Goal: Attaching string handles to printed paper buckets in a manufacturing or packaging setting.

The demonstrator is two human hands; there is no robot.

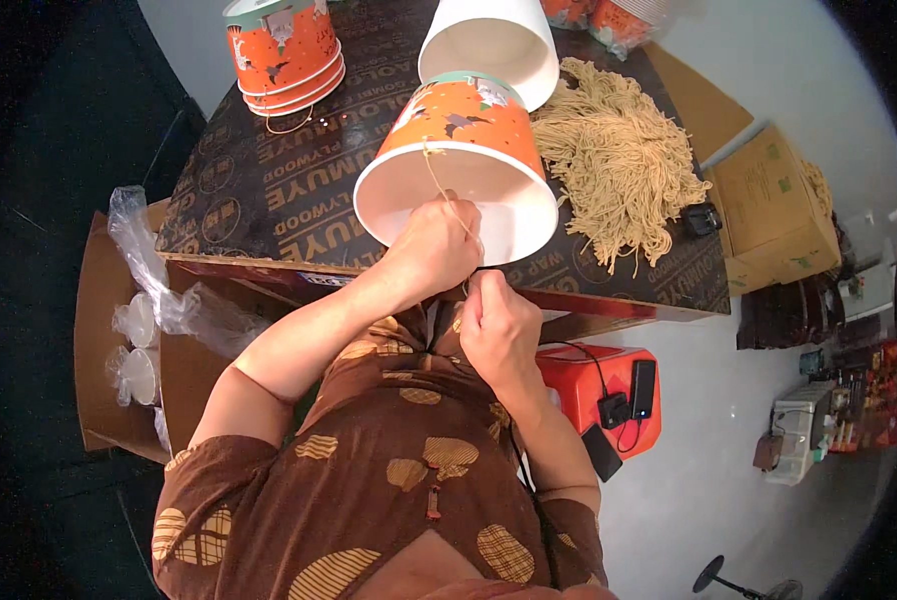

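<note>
An orange paper bucket [464, 135] with a white inside lies tilted at the near edge of the dark plywood table [269, 190], its mouth toward me. A tan cord [439, 180] runs from its side over the rim. My left hand [434, 250] grips the bucket's rim and the cord. My right hand [494, 325], just below the table edge, pinches the cord's other end. A plain white bucket [494, 45] lies behind the orange one.
A heap of tan cords [619, 160] lies on the table's right. A stack of orange buckets [289, 55] stands at the back left. A cardboard box with plastic-wrapped lids [134, 345] sits left, an orange stool [599, 385] with phones and a closed carton [774, 215] right.
</note>
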